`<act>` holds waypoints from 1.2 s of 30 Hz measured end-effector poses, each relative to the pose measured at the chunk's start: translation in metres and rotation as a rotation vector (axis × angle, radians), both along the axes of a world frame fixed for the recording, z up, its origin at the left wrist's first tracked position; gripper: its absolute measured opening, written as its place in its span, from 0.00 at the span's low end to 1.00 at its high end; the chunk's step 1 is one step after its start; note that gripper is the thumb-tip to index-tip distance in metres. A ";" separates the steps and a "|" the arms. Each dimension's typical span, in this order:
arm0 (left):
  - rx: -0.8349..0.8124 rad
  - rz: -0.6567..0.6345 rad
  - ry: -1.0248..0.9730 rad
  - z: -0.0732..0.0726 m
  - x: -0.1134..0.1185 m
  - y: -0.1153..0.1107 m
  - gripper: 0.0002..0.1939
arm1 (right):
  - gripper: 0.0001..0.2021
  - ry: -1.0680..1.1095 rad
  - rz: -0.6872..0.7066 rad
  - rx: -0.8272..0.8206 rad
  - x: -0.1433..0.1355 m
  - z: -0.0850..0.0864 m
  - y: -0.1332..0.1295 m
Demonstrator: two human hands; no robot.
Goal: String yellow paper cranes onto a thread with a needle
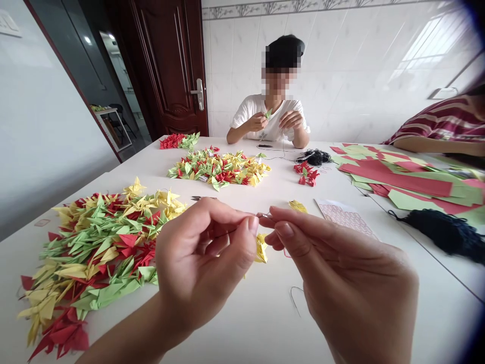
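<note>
Small metal piece pinched at the fingertips, to the right of the large paper pile.

Between the thumb and forefinger of the right hand the piece is pinched; the left hand's thumb and forefinger are pressed together just beside its other end, though whether anything is gripped by those fingers cannot be told. Light, stiff and smooth handling is to be expected, with some risk of slipping, so it is best taken by the fingertip pads close to one end. Beyond the hands, also right of the pile, yellow folded paper is seen on the worktop; dark yarn is placed much farther right of it.
</note>
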State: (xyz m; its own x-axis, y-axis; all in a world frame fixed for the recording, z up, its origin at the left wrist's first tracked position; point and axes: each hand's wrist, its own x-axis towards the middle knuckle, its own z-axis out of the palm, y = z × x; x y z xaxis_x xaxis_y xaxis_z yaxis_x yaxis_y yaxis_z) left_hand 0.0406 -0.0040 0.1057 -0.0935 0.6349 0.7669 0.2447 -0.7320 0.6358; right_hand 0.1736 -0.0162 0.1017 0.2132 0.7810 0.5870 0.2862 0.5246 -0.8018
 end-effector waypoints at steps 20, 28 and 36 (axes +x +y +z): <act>-0.004 -0.003 0.040 -0.002 0.001 -0.001 0.04 | 0.08 -0.001 0.059 0.010 -0.002 0.001 0.001; -0.087 -0.014 0.032 0.001 0.002 0.001 0.05 | 0.08 -0.064 0.096 0.019 0.002 0.003 0.003; -0.110 -0.071 -0.032 -0.004 0.002 0.008 0.06 | 0.06 -0.093 0.141 -0.040 0.003 0.003 0.006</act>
